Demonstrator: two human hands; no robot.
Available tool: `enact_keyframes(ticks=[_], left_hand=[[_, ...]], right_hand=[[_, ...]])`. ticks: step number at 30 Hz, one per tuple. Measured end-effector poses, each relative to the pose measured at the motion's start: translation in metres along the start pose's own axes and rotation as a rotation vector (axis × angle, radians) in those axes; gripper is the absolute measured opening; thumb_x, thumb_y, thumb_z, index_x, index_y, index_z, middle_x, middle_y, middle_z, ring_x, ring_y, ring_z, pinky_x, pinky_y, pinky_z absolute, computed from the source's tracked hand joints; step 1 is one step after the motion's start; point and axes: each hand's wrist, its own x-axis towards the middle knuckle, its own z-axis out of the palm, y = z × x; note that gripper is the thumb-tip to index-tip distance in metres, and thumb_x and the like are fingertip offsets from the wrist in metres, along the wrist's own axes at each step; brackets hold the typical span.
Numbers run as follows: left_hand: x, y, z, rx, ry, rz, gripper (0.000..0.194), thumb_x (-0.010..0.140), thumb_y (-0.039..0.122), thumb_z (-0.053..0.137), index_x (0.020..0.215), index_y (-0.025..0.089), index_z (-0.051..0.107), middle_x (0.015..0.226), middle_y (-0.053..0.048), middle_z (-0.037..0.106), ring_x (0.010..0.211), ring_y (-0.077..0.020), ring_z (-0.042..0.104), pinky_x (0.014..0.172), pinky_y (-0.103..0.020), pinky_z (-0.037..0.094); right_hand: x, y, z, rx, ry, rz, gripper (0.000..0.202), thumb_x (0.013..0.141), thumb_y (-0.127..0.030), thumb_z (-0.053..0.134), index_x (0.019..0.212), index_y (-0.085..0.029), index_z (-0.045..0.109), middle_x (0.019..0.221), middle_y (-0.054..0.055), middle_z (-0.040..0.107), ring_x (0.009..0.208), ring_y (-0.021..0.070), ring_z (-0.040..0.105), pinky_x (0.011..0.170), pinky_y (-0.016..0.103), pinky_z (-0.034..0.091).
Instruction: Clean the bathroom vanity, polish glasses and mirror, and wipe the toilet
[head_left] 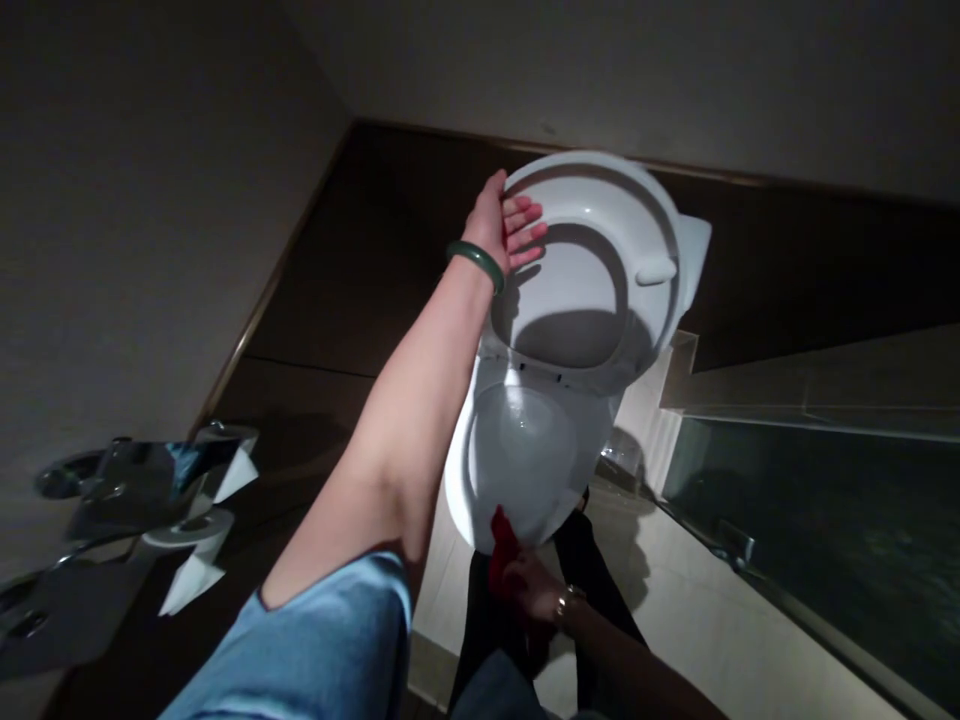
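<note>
My left hand (510, 225), with a green bangle (478, 262) on its wrist, is at the left edge of the raised white toilet seat (585, 200). Its fingers are stretched and apart over the seat's underside; whether they press on it I cannot tell. Lower down, my right hand (536, 590) is closed around a red cloth (504, 545) at the front rim of the toilet bowl (521, 450). The cloth's tip points up over the rim. Behind the seat, the lid (570, 285) shows through the opening.
Two toilet paper rolls hang from metal holders (112, 490) on the left wall. A glass panel (817, 510) with a metal fitting (733, 543) stands at right. Part of the cistern (696, 255) shows behind the seat. My legs (596, 570) are close to the bowl.
</note>
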Motion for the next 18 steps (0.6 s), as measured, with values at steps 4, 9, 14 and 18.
enact_keyframes(ticks=[4, 9, 14, 18], left_hand=[[-0.033, -0.007, -0.037, 0.061, -0.076, 0.096, 0.044, 0.1, 0.057, 0.044, 0.092, 0.017, 0.06, 0.1, -0.005, 0.068, 0.075, -0.0144, 0.066, 0.071, -0.028, 0.055], [-0.123, -0.09, -0.183, 0.057, 0.139, 0.128, 0.026, 0.094, 0.042, 0.059, 0.099, 0.017, 0.062, 0.102, -0.006, 0.067, 0.073, -0.0117, 0.064, 0.059, -0.022, 0.051], [-0.246, -0.229, -0.35, 0.148, 0.676, -0.331, 0.021, 0.088, 0.033, 0.062, 0.097, 0.014, 0.064, 0.102, -0.009, 0.068, 0.075, -0.0148, 0.064, 0.062, -0.026, 0.05], [-0.322, -0.286, -0.417, 0.218, 0.778, -0.536, 0.028, 0.081, 0.035, 0.063, 0.101, 0.016, 0.063, 0.117, -0.013, 0.069, 0.088, -0.0234, 0.067, 0.068, -0.033, 0.052]], right_hand=[[0.091, -0.05, -0.05, 0.002, 0.071, -0.203, 0.043, 0.086, -0.004, 0.053, 0.124, -0.017, 0.069, 0.122, 0.007, 0.063, 0.111, 0.0153, 0.058, 0.101, 0.026, 0.045], [0.257, -0.088, -0.118, -0.111, 0.232, -0.203, 0.055, 0.093, -0.003, 0.044, 0.148, -0.008, 0.049, 0.163, 0.017, 0.023, 0.148, 0.0286, 0.02, 0.122, 0.046, 0.022], [0.247, -0.08, -0.011, -0.217, 0.029, -0.079, 0.061, 0.085, 0.003, 0.043, 0.137, -0.02, 0.063, 0.162, 0.012, 0.034, 0.149, 0.0365, 0.021, 0.113, 0.065, 0.032], [0.128, -0.052, 0.095, -0.224, -0.214, -0.04, 0.041, 0.087, -0.006, 0.05, 0.108, -0.027, 0.079, 0.137, 0.007, 0.064, 0.133, 0.0298, 0.049, 0.11, 0.054, 0.041]])
